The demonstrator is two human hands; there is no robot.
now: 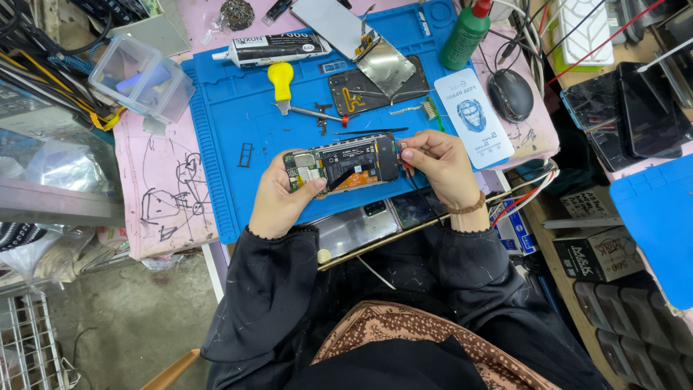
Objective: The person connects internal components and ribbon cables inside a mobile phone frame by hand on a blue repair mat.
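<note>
An opened phone (345, 163) with its back cover off, boards and battery showing, is held over the blue repair mat (231, 123). My left hand (278, 198) grips the phone's left end, thumb on top. My right hand (437, 162) pinches at the phone's right end, fingertips on a small red and black part there; thin red and black wires run down from it. Whether a tool is in those fingers I cannot tell.
On the mat lie a yellow-handled screwdriver (281, 83), tweezers (317, 112), a detached phone frame (375, 90), a screen panel (346, 29) and a glue tube (278, 47). A green bottle (465, 36), black mouse (511, 94) and clear plastic box (141, 76) surround it. More phones (361, 224) lie near my lap.
</note>
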